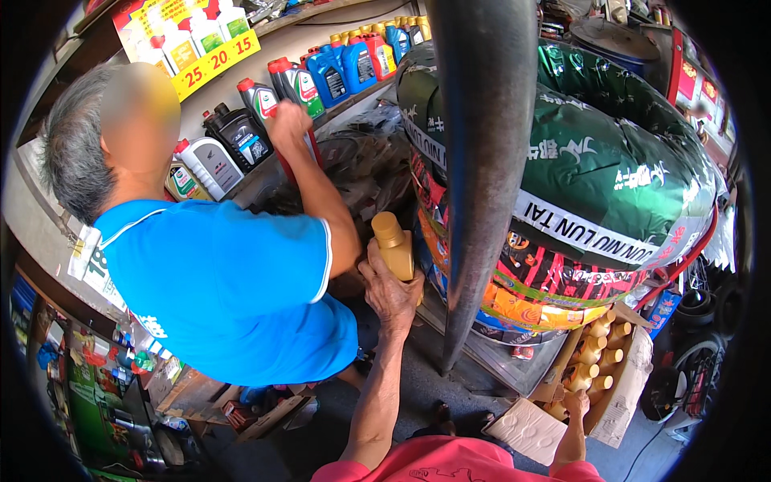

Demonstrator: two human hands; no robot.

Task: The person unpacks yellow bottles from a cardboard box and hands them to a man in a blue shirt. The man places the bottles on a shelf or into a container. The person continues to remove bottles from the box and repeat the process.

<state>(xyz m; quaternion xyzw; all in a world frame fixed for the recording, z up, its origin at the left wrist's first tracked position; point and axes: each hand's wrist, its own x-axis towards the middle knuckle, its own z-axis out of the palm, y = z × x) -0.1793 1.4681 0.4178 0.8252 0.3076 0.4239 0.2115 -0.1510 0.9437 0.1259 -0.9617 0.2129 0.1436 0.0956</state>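
Note:
My left hand (391, 296) is raised in the middle, its fingers wrapped round a gold plastic oil bottle (395, 251) with a gold cap, held upright. At the lower right, my right hand (574, 404) reaches into an opened cardboard carton (628, 386). Its fingers are closed on a gold bottle, mostly hidden by the hand and carton. Several more gold bottles (590, 349) stand in that carton. To my left, a co-worker in a blue shirt (233, 273) reaches to the shelf, and that person's hand (289, 124) is at a red-capped oil bottle (295, 87).
A metal post (486, 161) rises close in front of me. Behind it stands a tall stack of wrapped tyres (594, 177). Oil bottles in several colours line a shelf (353, 100) at the back left. Wheels (699, 361) stand at the far right.

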